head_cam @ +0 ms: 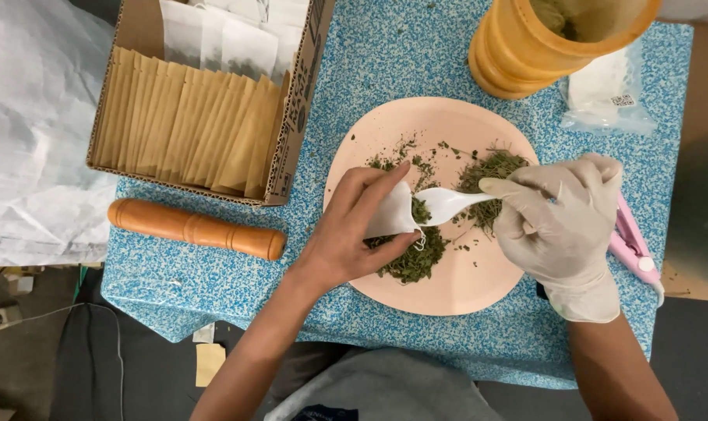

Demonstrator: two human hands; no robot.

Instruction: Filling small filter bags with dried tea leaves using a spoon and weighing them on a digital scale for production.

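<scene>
At ten o'clock I see a brown cardboard box (291,117) of flat tan paper sachets (190,129); at two o'clock, a clear plastic packet (607,97) beside a ribbed wooden mortar (525,47). My bare left hand (354,234) pinches a small white filter bag (393,214) over crumbly dried green herbs (412,261) on the smooth peach plate (463,288). My gloved right hand (560,222) grips a white plastic spoon (447,204) at the bag's mouth.
</scene>
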